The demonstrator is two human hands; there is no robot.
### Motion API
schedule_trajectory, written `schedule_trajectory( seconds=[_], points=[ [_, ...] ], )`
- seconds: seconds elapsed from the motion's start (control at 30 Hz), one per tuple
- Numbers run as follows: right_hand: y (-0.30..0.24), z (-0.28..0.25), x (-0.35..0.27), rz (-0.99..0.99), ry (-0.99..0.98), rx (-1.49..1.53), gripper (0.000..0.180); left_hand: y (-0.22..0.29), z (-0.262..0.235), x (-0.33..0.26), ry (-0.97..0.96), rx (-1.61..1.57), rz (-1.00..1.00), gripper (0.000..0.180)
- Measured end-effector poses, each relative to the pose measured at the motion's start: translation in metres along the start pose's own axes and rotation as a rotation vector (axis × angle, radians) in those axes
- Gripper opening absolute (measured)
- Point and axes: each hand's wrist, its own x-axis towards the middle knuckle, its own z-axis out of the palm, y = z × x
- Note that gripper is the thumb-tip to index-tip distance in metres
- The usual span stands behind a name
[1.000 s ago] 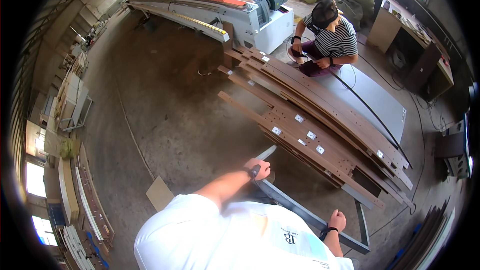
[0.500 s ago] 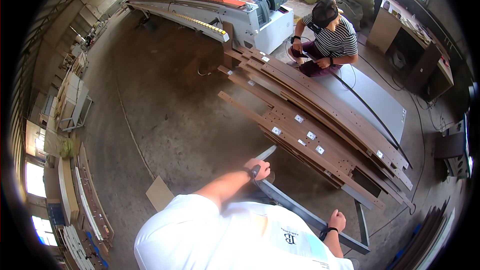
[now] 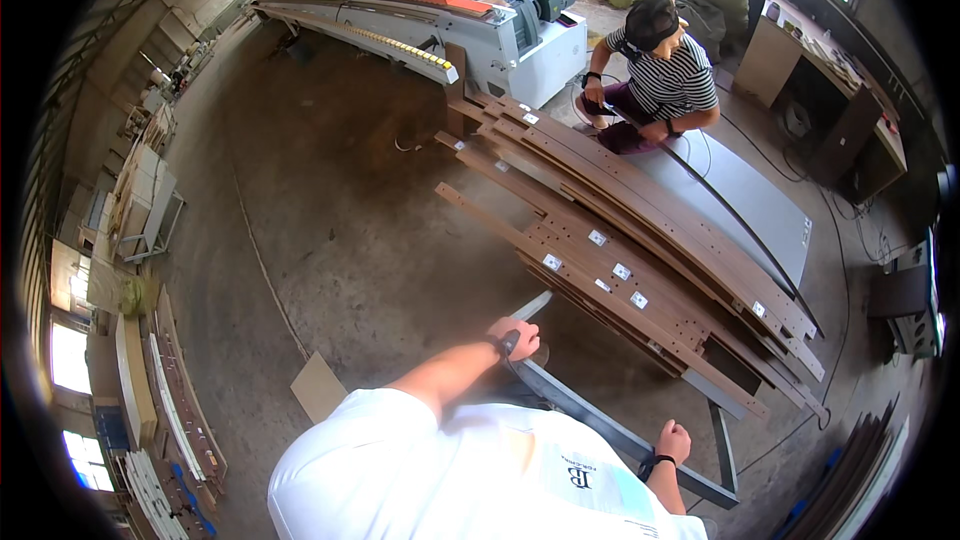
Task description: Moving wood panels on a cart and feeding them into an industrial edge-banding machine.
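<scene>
Both hands rest on a long grey metal frame (image 3: 600,420) that runs slantwise just in front of the person: the left hand (image 3: 520,338) is curled over its far end, the right hand (image 3: 673,440) closed round the rail nearer its other end. Just beyond lies a stack of brown boards (image 3: 620,240), where another person (image 3: 655,70) crouches at the far end.

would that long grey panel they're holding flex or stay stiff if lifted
The grey panel is long and thin, gripped at both ends by the left hand and right hand, so it probably sags slightly mid-span. It looks awkward rather than heavy. Its smooth face could be slippery.
</scene>
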Motion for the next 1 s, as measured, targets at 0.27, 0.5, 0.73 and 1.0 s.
schedule_trajectory(
  seconds=[0.27,0.5,0.73,1.0],
  points=[
    [0.0,-0.007,-0.006,0.02,0.015,0.019,0.042,0.002,0.006,0.005,-0.043,-0.037,-0.049,0.035],
    [-0.005,-0.006,-0.002,0.055,-0.052,0.02,0.043,-0.007,0.013,0.003,0.065,-0.076,-0.048,0.034],
    [-0.001,-0.005,-0.003,0.041,0.024,0.023,0.043,0.005,0.003,0.004,0.008,-0.028,-0.062,0.033],
    [-0.005,-0.01,-0.002,0.066,0.003,0.031,0.042,0.006,0.004,0.001,0.063,-0.043,-0.04,0.032]
  ],
)
